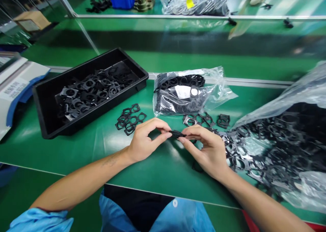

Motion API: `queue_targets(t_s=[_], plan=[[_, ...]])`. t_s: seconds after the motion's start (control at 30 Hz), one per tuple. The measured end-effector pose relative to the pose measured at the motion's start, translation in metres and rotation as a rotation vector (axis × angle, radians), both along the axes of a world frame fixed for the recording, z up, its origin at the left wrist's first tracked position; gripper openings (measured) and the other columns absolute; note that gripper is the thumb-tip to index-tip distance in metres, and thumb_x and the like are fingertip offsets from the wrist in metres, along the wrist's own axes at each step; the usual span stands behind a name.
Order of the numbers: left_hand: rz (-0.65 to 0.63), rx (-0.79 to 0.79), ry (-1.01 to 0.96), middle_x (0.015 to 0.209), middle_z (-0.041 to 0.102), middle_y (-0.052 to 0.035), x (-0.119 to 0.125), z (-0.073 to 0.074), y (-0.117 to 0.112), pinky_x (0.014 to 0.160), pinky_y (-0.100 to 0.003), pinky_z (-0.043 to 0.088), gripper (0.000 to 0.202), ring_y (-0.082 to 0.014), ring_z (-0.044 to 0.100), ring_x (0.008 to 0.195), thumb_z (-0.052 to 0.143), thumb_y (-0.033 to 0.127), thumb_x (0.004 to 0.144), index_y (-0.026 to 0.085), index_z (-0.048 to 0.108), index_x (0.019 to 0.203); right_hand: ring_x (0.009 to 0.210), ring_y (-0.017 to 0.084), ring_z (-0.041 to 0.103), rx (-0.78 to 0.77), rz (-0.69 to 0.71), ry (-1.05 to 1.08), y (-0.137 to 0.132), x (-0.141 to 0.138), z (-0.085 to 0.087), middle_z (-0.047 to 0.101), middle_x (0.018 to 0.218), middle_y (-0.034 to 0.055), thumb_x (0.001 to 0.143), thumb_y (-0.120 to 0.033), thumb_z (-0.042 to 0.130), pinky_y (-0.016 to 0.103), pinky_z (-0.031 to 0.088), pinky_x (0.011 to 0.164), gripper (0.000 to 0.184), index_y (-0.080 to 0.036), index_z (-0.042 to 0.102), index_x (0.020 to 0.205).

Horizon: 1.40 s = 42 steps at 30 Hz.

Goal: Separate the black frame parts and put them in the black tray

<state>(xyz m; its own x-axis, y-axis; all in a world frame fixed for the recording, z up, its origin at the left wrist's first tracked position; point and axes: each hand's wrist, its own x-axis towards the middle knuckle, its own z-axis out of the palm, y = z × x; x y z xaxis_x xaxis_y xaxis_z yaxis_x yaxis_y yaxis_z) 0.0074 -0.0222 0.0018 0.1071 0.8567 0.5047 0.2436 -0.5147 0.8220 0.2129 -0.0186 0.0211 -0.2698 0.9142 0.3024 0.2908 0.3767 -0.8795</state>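
The small black part (177, 134) is held just above the table (163, 167), in front of me. My left hand (142, 142) pinches one end with thumb and forefinger, and my right hand (209, 150) pinches the other. I think I am working this one piece between my fingers; the next move needs a steady, gentle grip. Loose parts (129, 118) lie beside the black tray (46, 99)

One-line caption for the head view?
Left hand and right hand pinch one small flat black plastic part above a green table, beside a black plastic tray.
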Motion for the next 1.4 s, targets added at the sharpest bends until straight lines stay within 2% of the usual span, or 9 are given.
queue_targets(t_s=[0.23, 0.37, 0.6, 0.77, 0.93, 1.03, 1.17, 1.23, 1.4], plan=[[-0.036, -0.055, -0.025, 0.082, 0.072, -0.0026, 0.000, 0.001, 0.002, 0.073, -0.025, 0.055, 0.006, -0.0134, 0.067, 0.076, 0.074, 0.021, 0.089, 0.018, 0.070, 0.087, 0.073, 0.018, 0.069, 0.097, 0.032, -0.059, 0.003, 0.000, 0.004, 0.074, 0.083, 0.0041, 0.092, -0.025, 0.070, 0.030, 0.058, 0.069, 0.007, -0.022, 0.068, 0.086], [-0.074, -0.118, -0.038, 0.082, 0.070, -0.0024, 0.001, 0.002, 0.000, 0.073, -0.025, 0.055, 0.008, -0.0130, 0.065, 0.076, 0.072, 0.022, 0.090, 0.018, 0.068, 0.086, 0.073, 0.018, 0.068, 0.064, 0.037, -0.056, 0.003, 0.001, 0.005, 0.073, 0.081, 0.0041, 0.092, -0.024, 0.071, 0.031, 0.057, 0.069, 0.007, -0.023, 0.069, 0.085], [-0.071, -0.201, -0.044, 0.082, 0.067, -0.0010, 0.006, 0.002, -0.006, 0.069, -0.023, 0.055, 0.010, -0.0110, 0.063, 0.071, 0.067, 0.026, 0.094, 0.018, 0.063, 0.090, 0.064, 0.017, 0.067, -0.362, 0.046, 0.115, 0.005, -0.001, 0.010, 0.069, 0.070, 0.0024, 0.083, -0.046, 0.080, 0.028, 0.056, 0.062, 0.030, -0.021, 0.066, 0.075], [-0.044, 0.063, 0.085, 0.096, 0.069, -0.0044, 0.002, 0.000, -0.004, 0.076, -0.026, 0.058, 0.014, -0.0128, 0.067, 0.085, 0.059, 0.012, 0.095, 0.020, 0.067, 0.104, 0.057, 0.014, 0.069, -0.715, 0.104, 0.377, 0.009, 0.000, 0.010, 0.069, 0.062, -0.0003, 0.078, -0.045, 0.085, 0.025, 0.056, 0.061, 0.033, -0.019, 0.065, 0.076], [-0.048, 0.284, 0.214, 0.103, 0.070, -0.0060, -0.003, 0.001, -0.001, 0.082, -0.029, 0.059, 0.016, -0.0145, 0.068, 0.092, 0.066, 0.007, 0.090, 0.020, 0.071, 0.097, 0.053, 0.014, 0.068, -0.873, 0.184, 0.406, 0.012, 0.002, 0.009, 0.068, 0.061, -0.0002, 0.077, -0.049, 0.083, 0.025, 0.056, 0.059, 0.037, -0.018, 0.063, 0.073], [-0.073, 0.264, 0.187, 0.092, 0.073, -0.0045, -0.003, 0.001, 0.001, 0.079, -0.028, 0.059, 0.015, -0.0145, 0.070, 0.087, 0.067, 0.009, 0.090, 0.020, 0.072, 0.099, 0.058, 0.015, 0.068, -0.734, 0.198, 0.261, 0.011, 0.002, 0.004, 0.068, 0.064, 0.0012, 0.087, -0.051, 0.072, 0.027, 0.057, 0.062, 0.036, -0.019, 0.062, 0.077], [-0.017, 0.167, 0.137, 0.086, 0.074, -0.0043, -0.002, 0.002, 0.003, 0.075, -0.026, 0.058, 0.006, -0.0141, 0.070, 0.080, 0.070, 0.016, 0.090, 0.018, 0.073, 0.096, 0.085, 0.019, 0.071, -0.220, 0.012, 0.069, 0.008, 0.001, 0.000, 0.071, 0.094, 0.0059, 0.093, -0.031, 0.066, 0.030, 0.059, 0.077, 0.010, -0.021, 0.064, 0.097], [-0.003, 0.147, 0.116, 0.085, 0.074, -0.0045, -0.002, 0.002, 0.003, 0.075, -0.027, 0.058, 0.004, -0.0145, 0.070, 0.079, 0.071, 0.018, 0.090, 0.018, 0.073, 0.094, 0.092, 0.020, 0.069, -0.046, 0.030, -0.015, 0.007, 0.002, 0.001, 0.070, 0.101, 0.0067, 0.092, -0.019, 0.064, 0.034, 0.058, 0.082, 0.011, -0.023, 0.065, 0.102], [-0.029, 0.111, 0.097, 0.086, 0.075, -0.0049, -0.003, 0.000, 0.002, 0.075, -0.027, 0.057, 0.005, -0.0152, 0.070, 0.080, 0.071, 0.020, 0.090, 0.019, 0.073, 0.094, 0.085, 0.021, 0.068, 0.111, 0.106, -0.103, 0.006, 0.003, 0.004, 0.072, 0.090, 0.0049, 0.089, -0.012, 0.065, 0.038, 0.057, 0.082, 0.012, -0.024, 0.067, 0.091]])
